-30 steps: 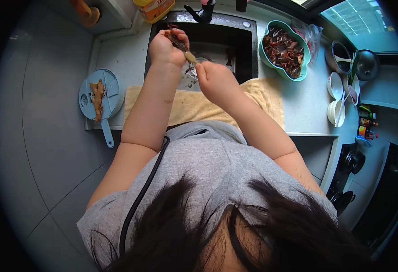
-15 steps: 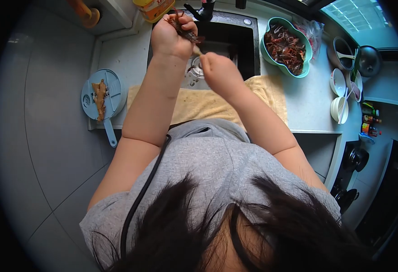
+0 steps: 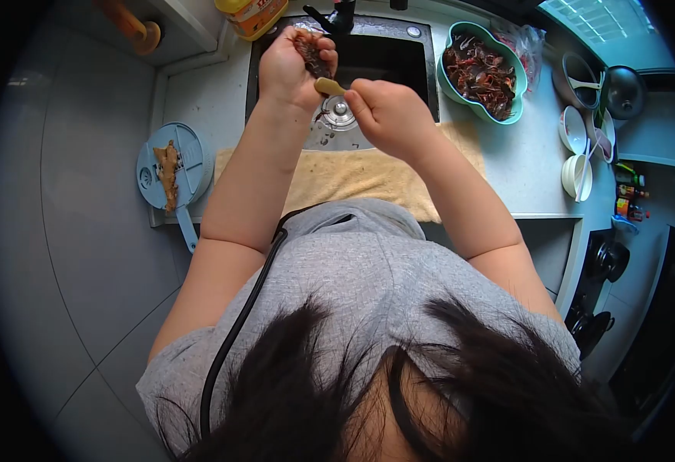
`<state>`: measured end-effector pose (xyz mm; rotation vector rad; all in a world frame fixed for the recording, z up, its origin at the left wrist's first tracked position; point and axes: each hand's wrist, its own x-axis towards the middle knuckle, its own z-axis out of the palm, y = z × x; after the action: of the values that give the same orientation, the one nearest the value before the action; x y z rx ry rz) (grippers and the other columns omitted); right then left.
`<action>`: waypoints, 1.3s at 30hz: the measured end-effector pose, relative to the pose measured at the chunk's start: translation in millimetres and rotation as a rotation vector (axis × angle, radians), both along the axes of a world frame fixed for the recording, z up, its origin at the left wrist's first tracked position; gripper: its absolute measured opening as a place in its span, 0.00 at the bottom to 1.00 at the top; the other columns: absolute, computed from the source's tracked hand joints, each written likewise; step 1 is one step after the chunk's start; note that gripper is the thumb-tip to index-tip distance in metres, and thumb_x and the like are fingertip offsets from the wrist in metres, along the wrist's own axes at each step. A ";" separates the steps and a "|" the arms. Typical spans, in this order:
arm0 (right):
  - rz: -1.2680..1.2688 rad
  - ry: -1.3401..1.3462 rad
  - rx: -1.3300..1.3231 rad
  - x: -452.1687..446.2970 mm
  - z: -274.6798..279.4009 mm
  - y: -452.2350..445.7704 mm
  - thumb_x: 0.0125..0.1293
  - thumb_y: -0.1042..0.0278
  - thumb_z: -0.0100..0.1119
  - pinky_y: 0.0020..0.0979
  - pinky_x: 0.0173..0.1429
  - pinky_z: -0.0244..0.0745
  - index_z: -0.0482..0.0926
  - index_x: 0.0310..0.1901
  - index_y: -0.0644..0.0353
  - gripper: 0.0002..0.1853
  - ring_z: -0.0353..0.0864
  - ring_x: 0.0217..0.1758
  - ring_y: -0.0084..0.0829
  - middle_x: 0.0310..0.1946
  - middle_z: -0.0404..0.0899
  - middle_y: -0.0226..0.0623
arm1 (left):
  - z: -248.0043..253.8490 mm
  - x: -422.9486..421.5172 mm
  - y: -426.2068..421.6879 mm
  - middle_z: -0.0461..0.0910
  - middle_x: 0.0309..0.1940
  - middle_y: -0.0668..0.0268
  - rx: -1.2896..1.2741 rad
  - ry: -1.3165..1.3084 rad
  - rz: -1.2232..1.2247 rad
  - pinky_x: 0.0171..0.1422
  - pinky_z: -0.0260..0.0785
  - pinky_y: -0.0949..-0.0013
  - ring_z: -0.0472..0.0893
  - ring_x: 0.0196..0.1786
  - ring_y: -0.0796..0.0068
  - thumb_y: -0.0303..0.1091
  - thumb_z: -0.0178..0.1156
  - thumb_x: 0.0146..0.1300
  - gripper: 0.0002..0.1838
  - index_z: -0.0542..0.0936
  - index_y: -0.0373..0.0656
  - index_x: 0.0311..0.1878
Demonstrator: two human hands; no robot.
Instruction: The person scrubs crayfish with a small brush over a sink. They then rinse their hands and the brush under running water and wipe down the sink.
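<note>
My left hand (image 3: 281,75) is closed around a dark reddish-brown crayfish (image 3: 310,55), held over the left part of the black sink (image 3: 399,65). In my right hand (image 3: 390,114) is a small brush (image 3: 328,86) with a yellowish-brown back, gripped by its handle, which the fingers mostly hide. The brush head is at the near end of the crayfish; its bristles do not show. Below the hands, the round metal drain (image 3: 339,114) and some dark bits on the sink floor are visible.
To the sink's right stands a green bowl (image 3: 519,104) of crayfish. A tan towel (image 3: 368,173) covers the front counter edge. Ginger (image 3: 167,173) lies on a blue grater (image 3: 191,150) at left. A faucet (image 3: 343,17) and yellow tub (image 3: 253,17) are behind; bowls (image 3: 574,181) stand at right.
The brush has swung up against the crayfish, so its flat back now shows. My right hand has moved slightly up and right. The left hand still holds the crayfish.
</note>
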<state>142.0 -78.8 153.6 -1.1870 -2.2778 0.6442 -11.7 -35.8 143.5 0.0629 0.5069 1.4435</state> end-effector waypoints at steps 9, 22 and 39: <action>0.056 -0.099 0.053 0.4 -6.8 3.1 0.62 0.59 0.43 0.42 0.32 0.68 0.71 0.25 0.58 0.14 0.74 0.26 0.44 0.19 0.73 0.43 | -14.1 -10.4 4.6 0.67 0.24 0.64 -0.129 -0.106 -0.111 0.27 0.66 0.76 0.69 0.25 0.76 0.33 0.41 0.64 0.10 0.65 0.37 0.30; -0.006 -0.068 -0.051 -9.9 -12.5 3.8 0.63 0.60 0.41 0.44 0.34 0.68 0.72 0.27 0.61 0.15 0.74 0.29 0.47 0.22 0.74 0.46 | -21.9 3.8 -6.9 0.68 0.24 0.64 -0.174 0.086 0.091 0.30 0.71 0.76 0.71 0.27 0.74 0.31 0.38 0.64 0.10 0.65 0.39 0.28; -0.027 -0.075 -0.214 -12.1 -11.9 -7.4 0.62 0.60 0.41 0.45 0.39 0.67 0.73 0.25 0.63 0.16 0.74 0.33 0.49 0.25 0.75 0.49 | -29.7 -12.7 5.7 0.70 0.23 0.62 -0.201 -0.017 0.199 0.30 0.72 0.74 0.72 0.26 0.71 0.31 0.36 0.65 0.13 0.66 0.36 0.28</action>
<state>129.9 -86.2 141.6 -1.3601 -2.2945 0.8641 -24.5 -30.1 113.8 -0.1645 0.6566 1.5778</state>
